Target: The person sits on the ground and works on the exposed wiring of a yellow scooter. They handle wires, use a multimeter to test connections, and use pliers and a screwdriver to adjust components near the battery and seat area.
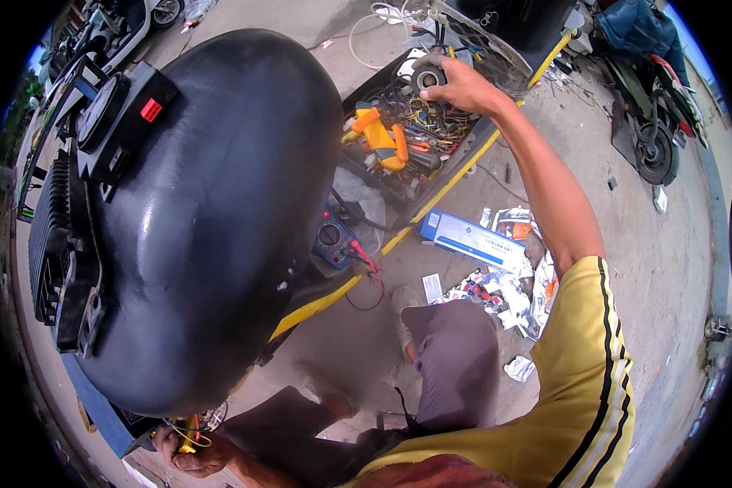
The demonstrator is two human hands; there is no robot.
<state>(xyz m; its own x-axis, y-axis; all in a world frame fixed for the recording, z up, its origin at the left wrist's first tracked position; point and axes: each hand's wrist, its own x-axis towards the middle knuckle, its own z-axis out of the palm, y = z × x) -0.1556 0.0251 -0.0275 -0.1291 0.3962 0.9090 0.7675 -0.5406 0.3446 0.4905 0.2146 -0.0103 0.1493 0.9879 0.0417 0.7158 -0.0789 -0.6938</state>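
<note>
My right hand (462,86) reaches out to the far side, over an open compartment crammed with tangled wires and tools. Its thumb and fingers close around a roll of black tape (428,79). Down at the lower left, my left hand (193,454) is closed on a bunch of yellow wires (191,435), just below the end of a large black vehicle seat (220,187). How the wires run beyond those fingers is partly hidden. Near the tape lies a yellow and orange tool (378,140), among pliers and loose wires (439,122).
A blue multimeter (331,237) with red leads rests between the seat and a yellow-edged black rim (317,302). On the ground are a blue and white box (473,241) and crumpled silver wrappers (504,293). A parked scooter (655,122) stands at the far right.
</note>
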